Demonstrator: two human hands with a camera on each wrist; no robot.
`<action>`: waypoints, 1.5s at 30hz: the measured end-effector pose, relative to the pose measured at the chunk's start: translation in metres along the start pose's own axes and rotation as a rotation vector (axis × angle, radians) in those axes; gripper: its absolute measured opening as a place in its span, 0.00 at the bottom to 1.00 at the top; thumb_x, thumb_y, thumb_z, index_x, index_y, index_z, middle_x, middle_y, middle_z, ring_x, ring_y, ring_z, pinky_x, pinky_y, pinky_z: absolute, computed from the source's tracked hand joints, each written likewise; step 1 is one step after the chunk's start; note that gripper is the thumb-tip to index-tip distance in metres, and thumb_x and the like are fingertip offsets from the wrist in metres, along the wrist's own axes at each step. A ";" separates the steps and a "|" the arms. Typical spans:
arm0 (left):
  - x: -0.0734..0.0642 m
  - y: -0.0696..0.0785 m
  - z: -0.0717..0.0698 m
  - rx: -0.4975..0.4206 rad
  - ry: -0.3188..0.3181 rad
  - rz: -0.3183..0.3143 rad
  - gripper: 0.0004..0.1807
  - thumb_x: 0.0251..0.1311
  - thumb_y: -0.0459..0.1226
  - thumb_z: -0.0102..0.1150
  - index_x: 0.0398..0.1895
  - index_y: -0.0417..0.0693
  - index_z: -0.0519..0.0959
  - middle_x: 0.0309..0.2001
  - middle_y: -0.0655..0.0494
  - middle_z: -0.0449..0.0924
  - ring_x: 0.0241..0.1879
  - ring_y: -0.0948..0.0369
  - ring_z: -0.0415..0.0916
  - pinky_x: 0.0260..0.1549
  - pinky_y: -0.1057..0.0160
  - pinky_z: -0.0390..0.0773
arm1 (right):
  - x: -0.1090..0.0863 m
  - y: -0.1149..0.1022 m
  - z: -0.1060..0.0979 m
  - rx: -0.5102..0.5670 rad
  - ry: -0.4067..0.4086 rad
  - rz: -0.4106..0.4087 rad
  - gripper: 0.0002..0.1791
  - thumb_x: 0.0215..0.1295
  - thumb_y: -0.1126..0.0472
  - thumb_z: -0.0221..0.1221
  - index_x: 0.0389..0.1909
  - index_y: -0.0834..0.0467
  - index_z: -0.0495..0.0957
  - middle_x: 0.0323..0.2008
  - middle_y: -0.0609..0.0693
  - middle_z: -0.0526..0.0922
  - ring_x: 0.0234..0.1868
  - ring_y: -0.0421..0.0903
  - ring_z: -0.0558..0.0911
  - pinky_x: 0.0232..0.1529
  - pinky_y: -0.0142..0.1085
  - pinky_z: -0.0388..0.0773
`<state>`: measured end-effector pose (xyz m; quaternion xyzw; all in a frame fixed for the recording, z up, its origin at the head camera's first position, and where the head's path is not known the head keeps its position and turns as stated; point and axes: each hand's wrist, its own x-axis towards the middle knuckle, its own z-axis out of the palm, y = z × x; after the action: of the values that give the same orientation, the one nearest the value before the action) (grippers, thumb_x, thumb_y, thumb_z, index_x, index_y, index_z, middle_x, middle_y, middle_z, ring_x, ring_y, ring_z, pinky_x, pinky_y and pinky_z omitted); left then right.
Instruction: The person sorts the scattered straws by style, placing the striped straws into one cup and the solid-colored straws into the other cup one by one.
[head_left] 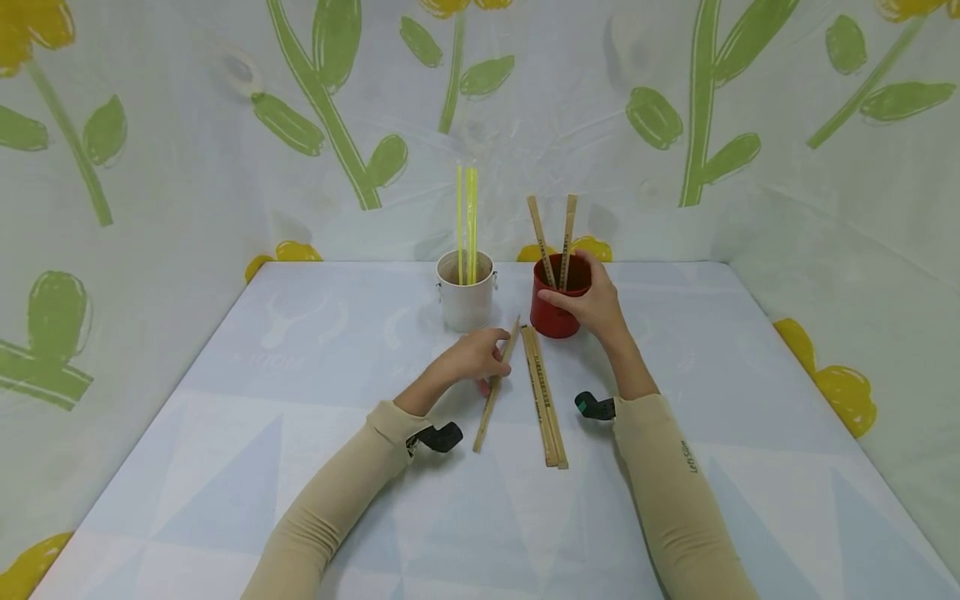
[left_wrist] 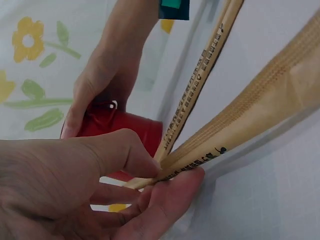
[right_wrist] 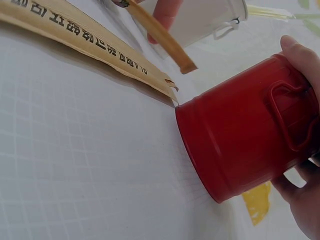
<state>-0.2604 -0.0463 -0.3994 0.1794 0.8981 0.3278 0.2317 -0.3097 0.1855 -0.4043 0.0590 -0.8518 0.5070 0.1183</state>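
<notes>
My left hand point(head_left: 474, 357) pinches a brown paper-wrapped straw point(head_left: 489, 410) between thumb and fingers, tilted above the table. In the left wrist view the straw's printed paper and crimped edge point(left_wrist: 250, 107) show close up. My right hand point(head_left: 596, 302) holds the small red bucket point(head_left: 553, 315) at its rim, thumb in front and fingers round the far side. Two wrapped straws point(head_left: 567, 233) stand in that bucket and lean apart. Between my hands, several more wrapped straws point(head_left: 546, 400) lie side by side on the table, their far ends near the red bucket.
A white bucket point(head_left: 467, 307) stands left of the red one, with several yellow straws point(head_left: 471, 217) upright in it. Behind both hangs a white cloth point(head_left: 555, 150) printed with flowers and leaves. The table point(head_left: 225, 433) has a pale blue and white patterned cover.
</notes>
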 end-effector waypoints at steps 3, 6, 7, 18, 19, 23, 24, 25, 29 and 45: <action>0.001 -0.001 0.000 -0.040 -0.005 0.031 0.37 0.59 0.32 0.62 0.72 0.40 0.61 0.35 0.48 0.78 0.20 0.60 0.81 0.24 0.65 0.82 | 0.000 0.000 0.000 -0.003 -0.001 -0.002 0.56 0.48 0.38 0.72 0.74 0.52 0.54 0.67 0.54 0.67 0.67 0.52 0.68 0.64 0.54 0.72; 0.003 -0.003 0.000 -0.052 0.006 0.052 0.37 0.58 0.31 0.61 0.72 0.40 0.61 0.34 0.49 0.77 0.20 0.61 0.80 0.23 0.65 0.82 | -0.001 0.000 0.000 -0.001 -0.004 -0.005 0.55 0.48 0.39 0.72 0.73 0.52 0.54 0.67 0.54 0.68 0.67 0.52 0.68 0.64 0.54 0.72; 0.003 -0.003 0.000 -0.058 0.013 0.058 0.37 0.58 0.31 0.61 0.72 0.40 0.61 0.34 0.50 0.77 0.20 0.61 0.80 0.23 0.65 0.82 | -0.001 0.000 0.000 0.002 -0.005 -0.007 0.55 0.48 0.39 0.72 0.73 0.53 0.55 0.67 0.54 0.68 0.67 0.52 0.68 0.63 0.54 0.73; 0.004 0.003 -0.005 -0.266 0.072 0.205 0.37 0.57 0.28 0.57 0.73 0.42 0.61 0.39 0.48 0.75 0.30 0.59 0.78 0.23 0.59 0.84 | -0.001 0.001 -0.002 0.023 -0.005 -0.035 0.54 0.49 0.41 0.73 0.73 0.54 0.56 0.65 0.54 0.69 0.65 0.52 0.69 0.62 0.54 0.73; 0.004 0.004 -0.005 -0.274 0.085 0.215 0.37 0.56 0.28 0.57 0.72 0.42 0.61 0.40 0.48 0.75 0.30 0.59 0.77 0.23 0.59 0.84 | -0.001 0.001 -0.002 0.022 -0.005 -0.037 0.54 0.49 0.41 0.73 0.73 0.54 0.56 0.65 0.54 0.69 0.65 0.52 0.69 0.62 0.54 0.73; 0.004 0.004 -0.005 -0.310 0.125 0.254 0.34 0.58 0.28 0.58 0.70 0.40 0.63 0.40 0.48 0.73 0.31 0.59 0.78 0.23 0.59 0.84 | -0.001 0.000 -0.001 0.018 -0.005 -0.037 0.55 0.49 0.41 0.73 0.73 0.54 0.55 0.66 0.55 0.69 0.65 0.52 0.69 0.63 0.54 0.73; 0.004 0.004 -0.004 -0.321 0.132 0.263 0.33 0.58 0.28 0.58 0.69 0.40 0.63 0.40 0.48 0.73 0.31 0.59 0.78 0.23 0.59 0.84 | -0.001 0.000 -0.001 0.017 -0.006 -0.038 0.55 0.49 0.41 0.73 0.73 0.54 0.55 0.66 0.55 0.68 0.65 0.52 0.69 0.63 0.54 0.73; 0.003 0.004 -0.004 -0.331 0.138 0.276 0.32 0.58 0.27 0.58 0.68 0.40 0.63 0.40 0.48 0.73 0.31 0.59 0.78 0.23 0.58 0.84 | -0.001 0.000 -0.001 0.017 -0.005 -0.039 0.55 0.49 0.41 0.73 0.73 0.55 0.55 0.66 0.55 0.68 0.65 0.52 0.69 0.63 0.54 0.73; 0.002 0.006 -0.004 -0.376 0.162 0.326 0.29 0.58 0.27 0.58 0.64 0.39 0.65 0.40 0.47 0.72 0.30 0.60 0.78 0.22 0.57 0.84 | 0.000 0.000 -0.001 0.017 0.000 -0.042 0.54 0.49 0.41 0.73 0.73 0.54 0.55 0.65 0.54 0.69 0.65 0.52 0.70 0.63 0.54 0.73; -0.001 0.014 -0.004 -0.474 0.244 0.457 0.20 0.60 0.25 0.54 0.56 0.38 0.68 0.45 0.35 0.75 0.39 0.46 0.80 0.23 0.56 0.84 | -0.002 -0.001 0.000 0.026 -0.001 -0.043 0.52 0.50 0.43 0.73 0.72 0.53 0.57 0.65 0.53 0.69 0.65 0.52 0.69 0.63 0.54 0.73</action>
<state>-0.2590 -0.0387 -0.3874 0.2768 0.7547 0.5896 0.0786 -0.3079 0.1851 -0.4041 0.0794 -0.8437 0.5152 0.1279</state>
